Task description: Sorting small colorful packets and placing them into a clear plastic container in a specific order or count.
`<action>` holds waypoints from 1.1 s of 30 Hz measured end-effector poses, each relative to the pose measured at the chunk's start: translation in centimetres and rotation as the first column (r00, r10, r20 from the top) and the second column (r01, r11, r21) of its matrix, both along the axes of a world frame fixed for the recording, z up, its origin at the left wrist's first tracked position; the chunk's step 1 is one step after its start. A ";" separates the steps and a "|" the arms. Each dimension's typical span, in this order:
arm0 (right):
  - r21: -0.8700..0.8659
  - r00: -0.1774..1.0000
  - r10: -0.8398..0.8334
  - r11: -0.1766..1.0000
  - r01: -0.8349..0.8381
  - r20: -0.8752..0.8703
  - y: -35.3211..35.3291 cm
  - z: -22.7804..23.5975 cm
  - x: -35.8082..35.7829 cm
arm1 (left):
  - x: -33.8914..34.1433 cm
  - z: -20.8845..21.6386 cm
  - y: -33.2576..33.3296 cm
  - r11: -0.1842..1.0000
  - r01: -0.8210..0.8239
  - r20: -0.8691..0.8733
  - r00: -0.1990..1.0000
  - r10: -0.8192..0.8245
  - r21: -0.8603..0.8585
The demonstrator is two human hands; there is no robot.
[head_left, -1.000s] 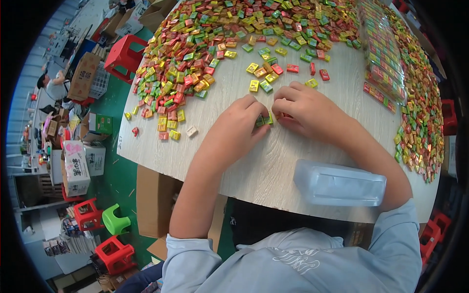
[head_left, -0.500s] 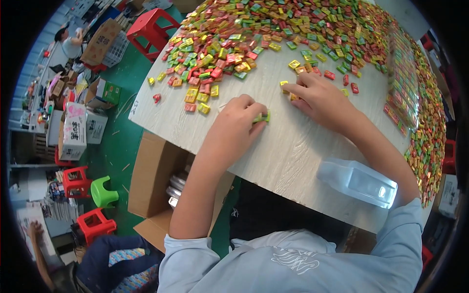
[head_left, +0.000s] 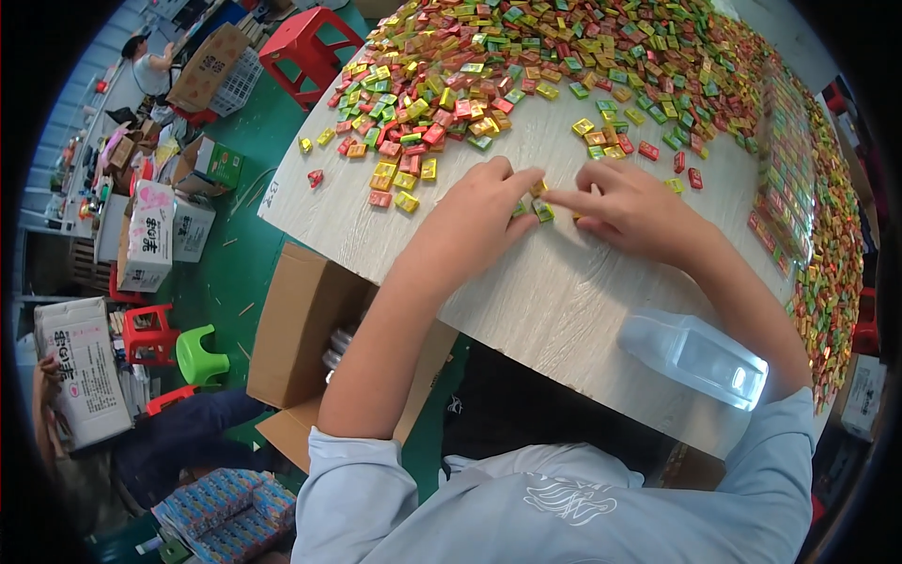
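Small wrapped candies in red, yellow and green lie in a big heap (head_left: 564, 70) on a pale wood-grain table (head_left: 526, 310). My left hand (head_left: 479, 214) is closed, with a green candy (head_left: 520, 207) showing between its fingers and thumb. Opposite it, my right hand (head_left: 629, 209) has its index finger reaching toward the left hand and its other fingers curled. A bit of yellow candy (head_left: 576, 216) shows by its thumb, partly hidden. Between the two hands, a yellow candy (head_left: 538, 188) and a green candy (head_left: 543, 211) sit close together.
A clear plastic container (head_left: 693, 357) lies near my right forearm. A clear tray of candies (head_left: 787, 169) stands at the right. An open cardboard box (head_left: 305, 329) is below the table's left edge. At lower left, a person holds a white carton (head_left: 86, 371) near stools.
My hands have come closer together, the left moving right and candies gathering between them. At lower left, the other person has brought up a white carton.
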State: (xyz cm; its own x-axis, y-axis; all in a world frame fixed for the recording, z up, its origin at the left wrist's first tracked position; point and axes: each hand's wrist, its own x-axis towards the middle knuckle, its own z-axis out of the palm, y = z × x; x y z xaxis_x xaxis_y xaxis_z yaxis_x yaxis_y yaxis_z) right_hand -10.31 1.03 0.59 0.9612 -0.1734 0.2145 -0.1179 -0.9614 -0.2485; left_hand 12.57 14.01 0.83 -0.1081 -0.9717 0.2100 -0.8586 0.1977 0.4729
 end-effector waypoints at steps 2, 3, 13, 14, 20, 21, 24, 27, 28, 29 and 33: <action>-0.002 0.999 0.027 1.000 -0.027 -0.022 0.0 0.2 0.5 | 0.1 0.0 -0.6 0.998 0.047 -0.024 0.999 -0.046 0.052; -0.004 0.997 0.062 0.998 -0.062 -0.048 0.0 0.2 0.4 | 0.0 0.0 -0.7 0.997 0.059 -0.023 0.998 -0.058 0.053; 0.083 0.994 -0.098 0.992 0.095 0.038 -0.2 -0.5 -2.9 | -1.2 0.1 0.9 0.997 0.056 -0.100 0.994 -0.051 0.051; 0.055 0.995 -0.070 0.996 0.066 0.069 -0.1 -0.8 -2.3 | -1.9 0.2 0.8 0.996 0.081 -0.087 0.993 -0.077 0.034; 0.079 0.996 -0.048 0.996 0.042 0.079 1.0 -1.5 -2.5 | -3.9 -0.6 0.2 0.989 0.146 -0.087 0.985 -0.147 -0.019; 0.094 0.996 -0.043 0.995 0.036 0.072 1.1 -1.5 -2.8 | -4.1 -0.6 0.4 0.989 0.146 -0.090 0.985 -0.147 -0.020; 0.094 0.997 -0.038 0.995 0.033 0.062 1.8 -1.3 -3.2 | -4.6 -0.7 0.9 0.986 0.163 -0.067 0.984 -0.165 -0.035; 0.109 0.997 -0.031 0.994 0.023 0.075 1.9 -1.3 -3.7 | -5.0 -1.1 1.3 0.983 0.177 -0.045 0.983 -0.178 -0.043; 0.113 0.997 -0.034 0.993 0.026 0.068 1.9 -1.2 -3.7 | -5.1 -1.1 1.4 0.989 0.146 -0.062 0.987 -0.148 -0.039; 0.109 0.996 -0.061 0.993 0.053 0.070 1.9 -1.0 -3.8 | -5.2 -1.1 1.6 0.993 0.113 -0.084 0.990 -0.115 -0.032; 0.189 0.984 -0.175 0.968 0.164 0.044 1.5 1.3 -3.8 | -5.0 -0.6 2.5 0.997 0.082 -0.150 0.985 -0.081 0.002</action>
